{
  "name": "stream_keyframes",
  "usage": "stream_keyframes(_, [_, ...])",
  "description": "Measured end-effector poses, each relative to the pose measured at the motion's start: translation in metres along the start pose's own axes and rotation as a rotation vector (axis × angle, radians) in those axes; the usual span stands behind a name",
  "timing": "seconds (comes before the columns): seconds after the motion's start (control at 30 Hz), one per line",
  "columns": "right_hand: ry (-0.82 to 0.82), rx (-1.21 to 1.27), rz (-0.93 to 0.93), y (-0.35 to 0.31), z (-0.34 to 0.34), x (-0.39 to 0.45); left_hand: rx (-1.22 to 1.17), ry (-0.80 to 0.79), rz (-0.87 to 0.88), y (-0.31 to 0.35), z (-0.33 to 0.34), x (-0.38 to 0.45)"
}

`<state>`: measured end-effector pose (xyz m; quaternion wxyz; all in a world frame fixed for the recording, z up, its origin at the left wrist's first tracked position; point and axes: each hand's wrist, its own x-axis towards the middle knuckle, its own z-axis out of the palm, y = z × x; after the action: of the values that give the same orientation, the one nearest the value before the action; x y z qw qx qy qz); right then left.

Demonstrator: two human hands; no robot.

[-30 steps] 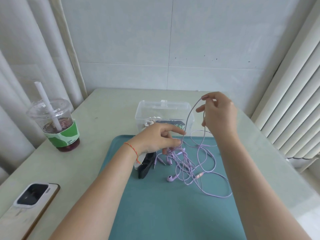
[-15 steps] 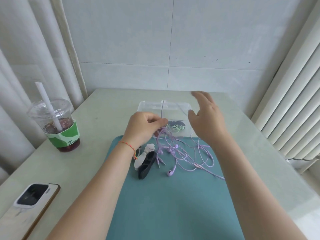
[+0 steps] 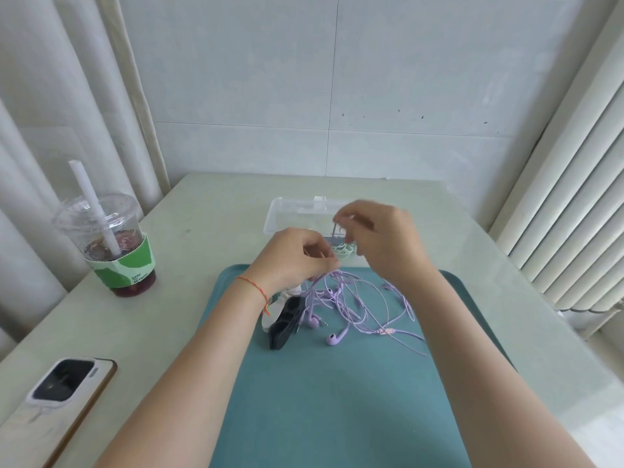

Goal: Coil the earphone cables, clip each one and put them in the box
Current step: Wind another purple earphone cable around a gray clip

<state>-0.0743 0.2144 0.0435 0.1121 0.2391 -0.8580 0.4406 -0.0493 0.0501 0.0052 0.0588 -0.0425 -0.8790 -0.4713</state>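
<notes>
Nearest the camera it's just bare teal tray [image 3: 337, 400], with a phone [image 3: 64, 383] off to the left on the counter [image 3: 189, 231]. Further in, the lilac earphone cable [image 3: 358, 298] sprawls loose across the tray, buds and plug at the near edge, two clips [image 3: 283, 320] just left of it. The strands run up and away to the left hand [image 3: 297, 255], whose grip is pinched round a gathered bunch. The right hand [image 3: 381, 238] sits a bit farther and higher, fingers curled, pinching a strand I think, though it's blurry. Slack lies mostly below and right of both hands, so the right one's closer to feed it. The clear box [image 3: 287, 211] is just behind the hands; a drink cup [image 3: 111, 244] stands far left.
</notes>
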Motion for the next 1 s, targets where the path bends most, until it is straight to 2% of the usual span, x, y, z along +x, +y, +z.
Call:
stream_keyframes(0.13, [0.255,0.314,0.076,-0.009,-0.004,-0.001,0.163,-0.097,-0.094,-0.002,-0.003,0.000])
stream_keyframes(0.2, [0.332,0.368,0.101,-0.010,-0.006,-0.001,0.307,-0.163,-0.132,-0.003,-0.004,-0.002])
stream_keyframes(0.27, [0.337,0.353,0.119,-0.009,-0.008,-0.001,0.338,-0.203,-0.124,-0.002,-0.006,-0.004])
stream_keyframes(0.4, [0.197,0.249,0.139,-0.007,-0.008,-0.001,0.048,-0.129,0.056,0.006,-0.005,-0.004])
stream_keyframes(0.47, [0.178,0.229,0.137,-0.006,-0.006,-0.001,-0.128,-0.080,0.079,0.009,-0.002,-0.003])
stream_keyframes(0.57, [0.364,0.294,0.120,-0.005,-0.007,0.000,-0.158,-0.045,0.038,0.005,-0.002,-0.003])
stream_keyframes(0.63, [0.538,0.372,0.130,-0.001,-0.011,0.001,-0.042,-0.011,0.006,0.000,-0.005,-0.001])
stream_keyframes(0.7, [0.597,0.379,0.145,0.003,-0.012,0.003,0.081,0.005,-0.020,-0.003,-0.006,0.000])
stream_keyframes(0.77, [0.492,0.176,0.161,0.007,-0.009,0.004,0.119,0.018,-0.039,-0.005,-0.007,0.000])
stream_keyframes(0.9, [0.089,-0.469,0.229,0.009,0.002,-0.002,0.092,0.088,-0.068,-0.008,-0.008,0.001])
stream_keyframes(1.0, [0.022,-0.556,0.143,-0.001,0.007,-0.006,0.135,0.128,-0.088,-0.007,-0.006,0.002])
